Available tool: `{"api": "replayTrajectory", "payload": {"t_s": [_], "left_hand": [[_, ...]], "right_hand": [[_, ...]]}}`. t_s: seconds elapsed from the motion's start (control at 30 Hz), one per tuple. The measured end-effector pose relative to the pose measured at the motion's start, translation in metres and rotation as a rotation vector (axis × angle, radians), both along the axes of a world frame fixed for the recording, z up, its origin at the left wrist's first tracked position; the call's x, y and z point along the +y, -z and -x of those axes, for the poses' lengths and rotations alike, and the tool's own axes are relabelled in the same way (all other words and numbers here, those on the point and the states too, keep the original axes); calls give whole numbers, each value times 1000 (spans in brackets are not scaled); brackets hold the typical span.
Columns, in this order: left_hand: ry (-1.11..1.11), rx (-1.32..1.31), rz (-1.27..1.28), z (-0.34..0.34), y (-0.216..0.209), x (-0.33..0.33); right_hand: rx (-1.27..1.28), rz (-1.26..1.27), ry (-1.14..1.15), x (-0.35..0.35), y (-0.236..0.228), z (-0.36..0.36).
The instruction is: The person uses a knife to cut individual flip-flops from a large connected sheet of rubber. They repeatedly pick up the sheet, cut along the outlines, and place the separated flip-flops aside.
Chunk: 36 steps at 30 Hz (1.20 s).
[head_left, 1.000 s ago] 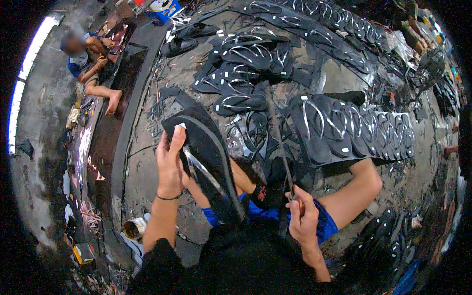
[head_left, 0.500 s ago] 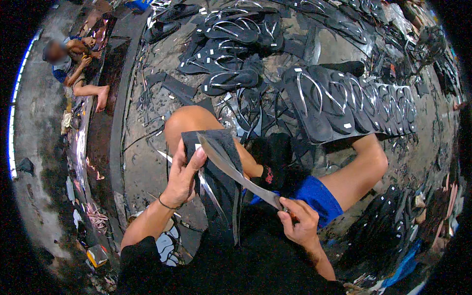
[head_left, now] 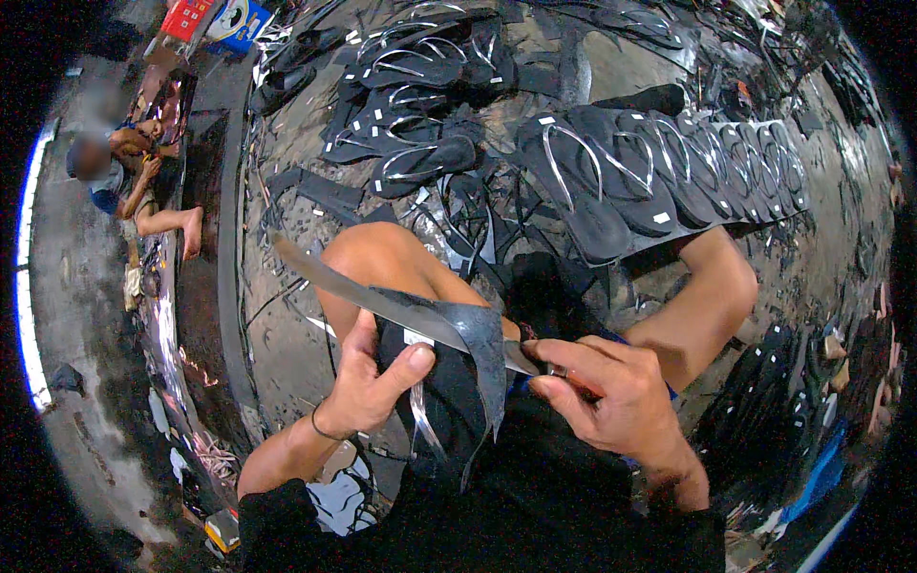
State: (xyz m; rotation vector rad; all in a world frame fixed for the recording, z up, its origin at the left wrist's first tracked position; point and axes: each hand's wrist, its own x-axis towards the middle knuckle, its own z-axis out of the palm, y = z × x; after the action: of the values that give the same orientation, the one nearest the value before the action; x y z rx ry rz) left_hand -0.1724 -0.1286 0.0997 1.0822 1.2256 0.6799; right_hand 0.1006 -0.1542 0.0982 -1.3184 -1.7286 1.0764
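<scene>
My left hand grips a black rubber flip-flop above my lap, thumb near a small white label at its far end. Silvery straps show on its upper side. A long, broad-bladed knife is in my closed right hand, its reddish handle partly hidden by the fingers. The blade lies slantwise across the flip-flop's far end, its tip reaching past my left fingers. A flap of dark rubber hangs over the blade on the right side, bent away from the sole; where it joins is hidden.
Ahead right, a row of black flip-flops lies beside my leg. More flip-flops are heaped farther off, with rubber scraps around them. Another person sits at the far left. A yellow box stands lower left.
The knife has moved across the flip-flop's far end, its tip now farther left, with a rubber flap bent over the blade. My right hand has come up; the left has shifted slightly right.
</scene>
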Motion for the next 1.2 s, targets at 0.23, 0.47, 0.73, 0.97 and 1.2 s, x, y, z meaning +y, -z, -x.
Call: {"api": "replayTrajectory", "payload": {"t_s": [0.23,0.47,0.73,0.97,1.2], "left_hand": [[61,-31,13,-24,-15,0],[572,313,-153,-55,-73,75],[543,94,-3,-54,8,-19],[-627,-830,202,-113,46,19],[-590,-880,152,-117,67,52]], "right_hand": [[-93,35,-88,17,-22,-11],[513,333,-381,65,-19,-45],[808,382,88,17,57,-18],[774,307,218,6,65,-8],[48,-115,576,-56,82,5]]}}
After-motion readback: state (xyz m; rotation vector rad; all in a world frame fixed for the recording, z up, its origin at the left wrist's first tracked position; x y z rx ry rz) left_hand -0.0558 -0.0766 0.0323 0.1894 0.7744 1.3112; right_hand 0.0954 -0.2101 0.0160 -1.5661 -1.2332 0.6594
